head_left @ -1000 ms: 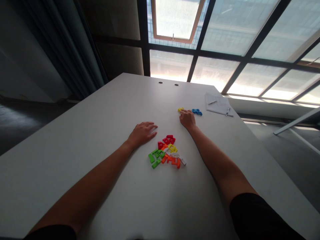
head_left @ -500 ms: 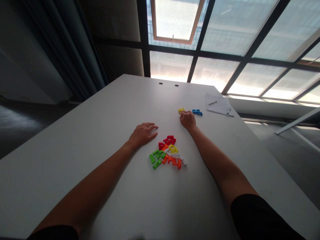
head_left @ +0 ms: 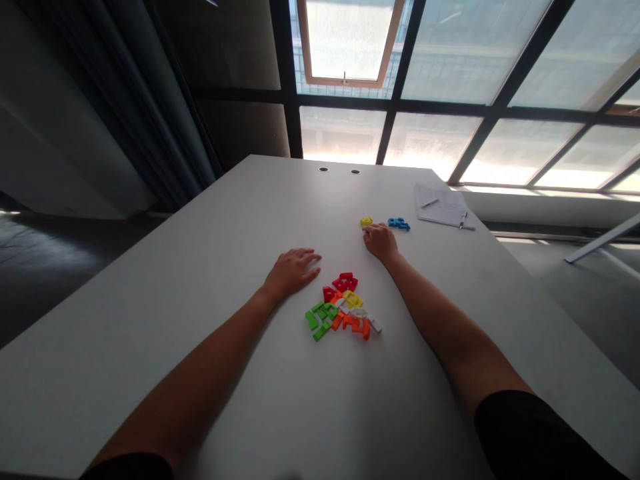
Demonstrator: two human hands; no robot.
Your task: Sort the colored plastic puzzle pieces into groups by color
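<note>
Left hand (head_left: pixel 294 270) is laid loosely open beside the colorful blocks (head_left: pixel 344 307); right hand (head_left: pixel 379 241) is placed by the yellow bits (head_left: pixel 367 221), grip can't be made out tbh.

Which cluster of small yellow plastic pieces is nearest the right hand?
The far yellow cluster, by the right hand; the other yellow pieces lie in the multicoloured pile.

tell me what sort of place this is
Probably an office or meeting room: a large white table with two round openings near its far edge, tall framed windows beyond it, and papers with pens on top.
</note>
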